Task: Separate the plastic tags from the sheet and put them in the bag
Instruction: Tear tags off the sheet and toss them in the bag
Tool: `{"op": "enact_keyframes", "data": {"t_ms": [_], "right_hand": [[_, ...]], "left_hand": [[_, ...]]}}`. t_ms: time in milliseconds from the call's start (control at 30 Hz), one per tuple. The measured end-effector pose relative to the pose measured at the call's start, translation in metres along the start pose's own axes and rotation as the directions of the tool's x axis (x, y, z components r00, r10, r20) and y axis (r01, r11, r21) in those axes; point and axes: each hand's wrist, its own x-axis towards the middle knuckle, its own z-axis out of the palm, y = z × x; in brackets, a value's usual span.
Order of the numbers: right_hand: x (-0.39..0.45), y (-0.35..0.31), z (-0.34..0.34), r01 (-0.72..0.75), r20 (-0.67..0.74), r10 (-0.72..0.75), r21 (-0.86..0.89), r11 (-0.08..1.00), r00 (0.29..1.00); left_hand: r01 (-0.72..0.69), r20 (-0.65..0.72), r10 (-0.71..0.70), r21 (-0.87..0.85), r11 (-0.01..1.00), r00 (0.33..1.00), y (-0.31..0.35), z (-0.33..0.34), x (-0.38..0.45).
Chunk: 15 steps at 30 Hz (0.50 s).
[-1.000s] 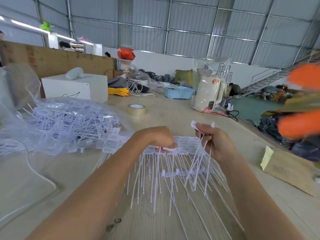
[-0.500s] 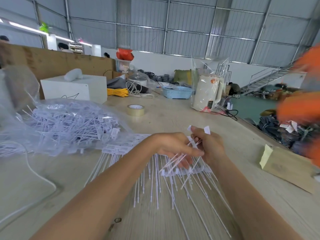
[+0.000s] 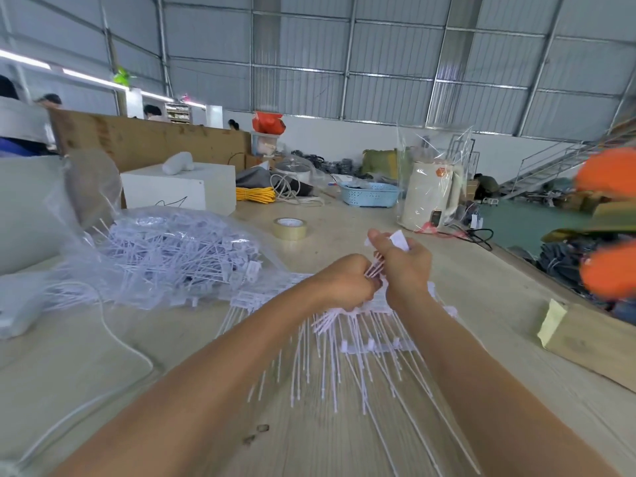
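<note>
- Your right hand (image 3: 407,270) holds a small bunch of tags (image 3: 399,239).
- Your left hand (image 3: 347,284) pinches their thin stems, just above the sheet (image 3: 371,342).
- The bag (image 3: 165,249) lies left of the sheet.

1 view only, head-worn, wide-angle with curved edges. Faces forward and slightly down along both forearms across the table (image 3: 464,304). Left hand (image 3: 344,284) and right hand (image 3: 406,270) sit close, near frame centre; warehouse wall and roof fill the upper half.
</note>
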Motion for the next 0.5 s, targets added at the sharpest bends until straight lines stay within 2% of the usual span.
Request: {"op": "enact_keyframes", "data": {"t_ms": [100, 200, 267, 367, 433, 500], "right_hand": [[-0.011, 0.001, 0.027, 0.005, 0.112, -0.002, -0.028, 1.0, 0.994], [-0.026, 0.005, 0.059, 0.047, 0.261, -0.023, -0.087, 0.995, 0.965], [-0.037, 0.008, 0.08, 0.094, 0.378, -0.034, -0.14, 0.986, 0.925], [-0.05, 0.013, 0.11, 0.167, 0.564, -0.047, -0.162, 0.973, 0.824], [-0.055, 0.017, 0.126, 0.351, 0.605, -0.176, -0.184, 0.918, 0.777], [-0.054, 0.023, 0.136, 0.643, 0.595, -0.396, -0.281, 0.713, 0.699]], "left_hand": [[0.027, -0.137, -0.02, 0.044, 0.999, 0.99, -0.015, -0.024, -0.017], [0.099, -0.163, -0.082, 0.099, 0.99, 0.983, -0.038, -0.058, -0.042], [0.164, -0.149, -0.147, 0.104, 0.981, 0.978, -0.056, -0.083, -0.063], [0.232, -0.188, -0.209, 0.106, 0.967, 0.96, -0.082, -0.119, -0.091], [0.288, -0.211, -0.256, 0.139, 0.947, 0.943, -0.099, -0.141, -0.106], [0.359, -0.229, -0.315, 0.183, 0.915, 0.921, -0.115, -0.16, -0.115]]}}
